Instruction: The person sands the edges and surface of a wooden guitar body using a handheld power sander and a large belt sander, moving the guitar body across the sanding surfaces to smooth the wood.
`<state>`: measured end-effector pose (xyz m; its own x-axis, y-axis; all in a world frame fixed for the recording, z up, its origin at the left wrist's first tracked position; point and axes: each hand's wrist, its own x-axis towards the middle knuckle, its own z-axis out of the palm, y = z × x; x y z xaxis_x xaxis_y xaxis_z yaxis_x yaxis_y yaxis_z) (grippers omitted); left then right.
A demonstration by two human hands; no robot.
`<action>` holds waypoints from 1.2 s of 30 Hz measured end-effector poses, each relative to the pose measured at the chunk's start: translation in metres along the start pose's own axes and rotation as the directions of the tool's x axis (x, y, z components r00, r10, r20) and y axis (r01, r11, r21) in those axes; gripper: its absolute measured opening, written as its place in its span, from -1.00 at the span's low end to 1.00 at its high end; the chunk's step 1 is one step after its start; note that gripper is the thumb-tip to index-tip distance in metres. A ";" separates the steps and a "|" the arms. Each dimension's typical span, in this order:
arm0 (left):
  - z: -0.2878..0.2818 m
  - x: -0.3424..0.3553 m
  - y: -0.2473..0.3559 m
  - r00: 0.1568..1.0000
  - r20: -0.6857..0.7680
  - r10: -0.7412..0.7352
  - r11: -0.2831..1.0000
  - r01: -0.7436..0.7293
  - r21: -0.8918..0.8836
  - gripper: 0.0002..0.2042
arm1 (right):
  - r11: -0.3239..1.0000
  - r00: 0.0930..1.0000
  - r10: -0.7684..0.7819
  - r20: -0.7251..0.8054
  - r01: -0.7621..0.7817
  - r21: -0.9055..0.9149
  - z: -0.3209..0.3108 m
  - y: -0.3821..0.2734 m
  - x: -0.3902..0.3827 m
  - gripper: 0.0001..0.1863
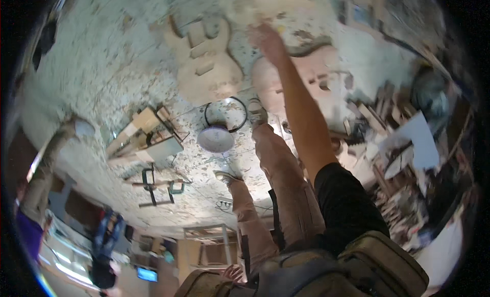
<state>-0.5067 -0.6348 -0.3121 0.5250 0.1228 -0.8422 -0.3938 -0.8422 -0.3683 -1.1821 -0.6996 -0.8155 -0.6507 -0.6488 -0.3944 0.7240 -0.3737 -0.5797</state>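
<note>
My right hand (268, 41) reaches out at the top centre, blurred, over a pale wooden guitar body (283, 3); its fingers are too smeared to read. Just below it lies a pinkish guitar body (270, 80), partly behind my forearm. A carved guitar body (206, 72) with cut cavities lies to its left. My left hand (230, 273) shows only at the bottom beside my waist, with fingers slightly curved and apart. A pale lilac bowl (216, 138) and a black ring (240, 124) are on the paint-flecked floor by my shoe.
Wood pieces (145, 128) and clamps (148, 184) lie left of my legs. A heap of offcuts (383, 113) and a white board (418, 141) crowd the right. Another person's legs (51, 164) stand at far left, with a second person (107, 246) behind.
</note>
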 end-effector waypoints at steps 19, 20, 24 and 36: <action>-0.186 0.011 0.125 0.703 0.281 0.653 0.522 -0.687 0.506 -0.49 | 0.165 0.443 -0.013 -0.896 -0.883 -0.439 0.053 0.060 -0.882 -0.57; -0.189 0.015 0.120 0.696 0.282 0.661 0.512 -0.692 0.508 -0.49 | 0.177 0.446 -0.014 -0.895 -0.880 -0.441 0.047 0.061 -0.889 -0.57; -0.212 0.028 0.073 0.737 0.224 0.638 0.514 -0.624 0.588 -0.48 | -0.046 0.524 0.117 -0.844 -0.846 -0.531 0.009 0.042 -0.875 -0.39; -0.197 0.094 -0.109 0.915 -0.116 0.386 0.725 -0.223 0.652 -0.51 | -0.386 0.606 -0.160 -0.779 -0.765 -0.516 -0.202 0.026 -0.728 0.25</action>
<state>-0.2652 -0.6351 -0.2738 0.4163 -0.2733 -0.8672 -0.8943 -0.2950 -0.3363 -0.7360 -0.1029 -0.6873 -0.6883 0.1828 -0.7020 0.0997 0.9824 0.1580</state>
